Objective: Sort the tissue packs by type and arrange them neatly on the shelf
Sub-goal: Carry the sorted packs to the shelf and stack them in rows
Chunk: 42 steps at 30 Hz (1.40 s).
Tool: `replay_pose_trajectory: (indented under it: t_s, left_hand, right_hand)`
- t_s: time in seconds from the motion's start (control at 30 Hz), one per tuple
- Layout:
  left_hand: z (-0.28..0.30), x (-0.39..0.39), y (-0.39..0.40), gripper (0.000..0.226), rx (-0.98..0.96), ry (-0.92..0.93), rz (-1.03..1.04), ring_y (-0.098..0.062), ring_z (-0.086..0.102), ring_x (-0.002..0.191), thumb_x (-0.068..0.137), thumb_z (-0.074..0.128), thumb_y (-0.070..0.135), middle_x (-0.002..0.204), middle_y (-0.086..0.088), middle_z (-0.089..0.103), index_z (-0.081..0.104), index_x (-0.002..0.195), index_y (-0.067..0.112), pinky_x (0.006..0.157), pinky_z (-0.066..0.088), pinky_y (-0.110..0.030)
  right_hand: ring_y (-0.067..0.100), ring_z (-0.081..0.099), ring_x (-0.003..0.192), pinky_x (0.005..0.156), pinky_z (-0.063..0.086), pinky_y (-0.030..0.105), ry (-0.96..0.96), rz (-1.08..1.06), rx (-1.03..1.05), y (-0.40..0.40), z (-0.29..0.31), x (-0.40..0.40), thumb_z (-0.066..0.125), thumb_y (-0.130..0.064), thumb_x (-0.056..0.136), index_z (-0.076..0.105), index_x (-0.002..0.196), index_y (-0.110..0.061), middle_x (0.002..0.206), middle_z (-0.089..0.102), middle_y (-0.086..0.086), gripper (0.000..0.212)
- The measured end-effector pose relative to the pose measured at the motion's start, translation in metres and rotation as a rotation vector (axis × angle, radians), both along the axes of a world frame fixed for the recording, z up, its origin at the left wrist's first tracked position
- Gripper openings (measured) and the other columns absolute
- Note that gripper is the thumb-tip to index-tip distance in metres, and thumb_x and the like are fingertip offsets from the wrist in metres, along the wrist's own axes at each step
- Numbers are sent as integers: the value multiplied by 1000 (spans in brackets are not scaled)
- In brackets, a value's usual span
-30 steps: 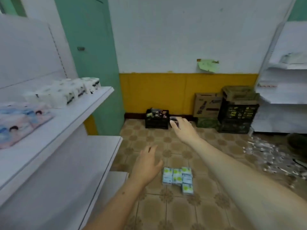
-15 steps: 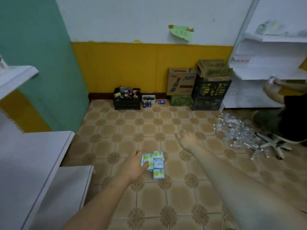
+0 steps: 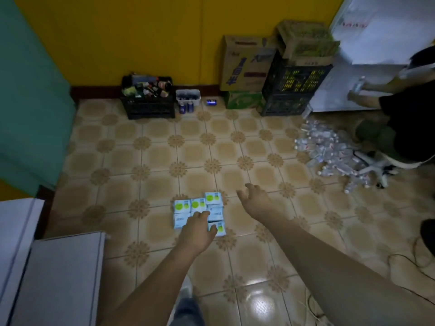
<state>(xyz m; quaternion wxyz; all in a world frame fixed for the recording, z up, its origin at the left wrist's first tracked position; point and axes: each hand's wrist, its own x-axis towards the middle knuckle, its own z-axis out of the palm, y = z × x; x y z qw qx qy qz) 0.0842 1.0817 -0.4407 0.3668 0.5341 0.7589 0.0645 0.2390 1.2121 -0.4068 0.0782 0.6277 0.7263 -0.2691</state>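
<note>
black crate (image 3: 150,107) (holding bottles), tissue packs (image 3: 199,212)

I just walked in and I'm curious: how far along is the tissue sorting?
Nothing shows as done in this view: the white shelf at lower left shows no packs. In hand: the left hand reaches onto a cluster of tissue packs on the floor, with no grip yet that I can see; the right hand hovers open beside them. Left: lifting, sorting and shelving them.
</note>
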Motion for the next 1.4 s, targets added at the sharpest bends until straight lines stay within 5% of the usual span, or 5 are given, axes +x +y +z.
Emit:
replay_pose_trajectory:
  t_s: [0.2,0.83,1.0,1.27,1.4]
  left_hand:
    - [-122,-37,48,49,-90,-78,75,-28,53,119,98,47,40,131,-11,53,48,140,14,97,45,-35]
    - [-767,44,133,46,-299,-771,891,-25,64,105,84,72,29,118,-8,66,59,125,13,78,48,-30]
    - [-748,58,143,46,-320,-875,1005,-12,59,81,88,70,30,106,-3,63,52,127,16,67,46,-27]
    - [-506,26,166,29,-323,-942,985,-14,65,93,91,68,32,110,-1,67,51,112,21,80,53,-34]
    - [-337,5,194,40,-289,-922,998,-17,62,100,91,67,42,123,-5,58,48,113,15,93,54,-42]
  right_hand:
    - [30,36,138,110,31,38,53,-39,-54,62,-111,-22,40,-47,101,37,148,-13,150,40,11,57]
    - [29,45,133,108,39,42,294,-467,-510,87,-773,21,64,-52,88,24,153,-14,151,38,13,85]
    - [8,64,75,51,45,15,583,-772,-583,70,-760,19,64,-35,93,66,105,-15,105,71,6,23]
    - [11,69,77,55,49,17,751,-759,-695,108,-532,14,66,-21,92,66,99,-17,95,73,2,7]
    - [24,73,89,71,59,34,748,-617,-713,142,-369,2,84,-29,71,61,118,-12,104,75,7,55]
